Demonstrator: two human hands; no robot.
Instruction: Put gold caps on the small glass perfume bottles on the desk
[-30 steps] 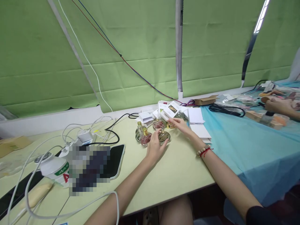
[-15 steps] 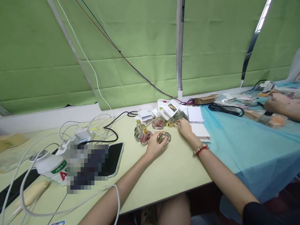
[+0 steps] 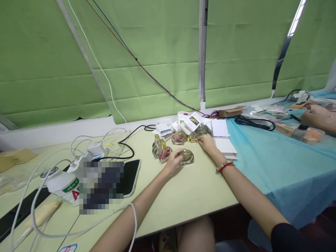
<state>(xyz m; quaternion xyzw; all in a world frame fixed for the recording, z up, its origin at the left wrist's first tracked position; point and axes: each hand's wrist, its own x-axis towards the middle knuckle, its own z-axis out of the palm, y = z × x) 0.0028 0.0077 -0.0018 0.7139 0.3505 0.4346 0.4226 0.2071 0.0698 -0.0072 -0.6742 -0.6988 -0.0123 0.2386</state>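
In the head view, my left hand (image 3: 173, 162) is closed at the left end of a rounded clear glass bottle (image 3: 187, 157) with greenish dried plant bits inside and a small gold neck. My right hand (image 3: 208, 144) pinches at a gold bottle cap (image 3: 193, 138) lying by the bottles; my fingers partly cover it. Left of my hands stand a pink-filled bottle (image 3: 165, 154) and a green-filled bottle (image 3: 155, 148), both with gold tops. Another pink-filled bottle (image 3: 179, 138) sits behind, and a green-filled one (image 3: 203, 130) is partly hidden behind my right hand.
White cards and boxes (image 3: 192, 122) are heaped behind the bottles. A phone (image 3: 132, 175), a white jar (image 3: 61, 185) and tangled white cables (image 3: 78, 140) lie to the left. On the right, a blue sheet (image 3: 259, 157) carries a black cable coil (image 3: 254, 122); another person's hand (image 3: 316, 115) works beyond.
My left hand has slid slightly left, so more of the green-filled bottle's front shows. My right hand stays at the gold cap. The view has shifted slightly.
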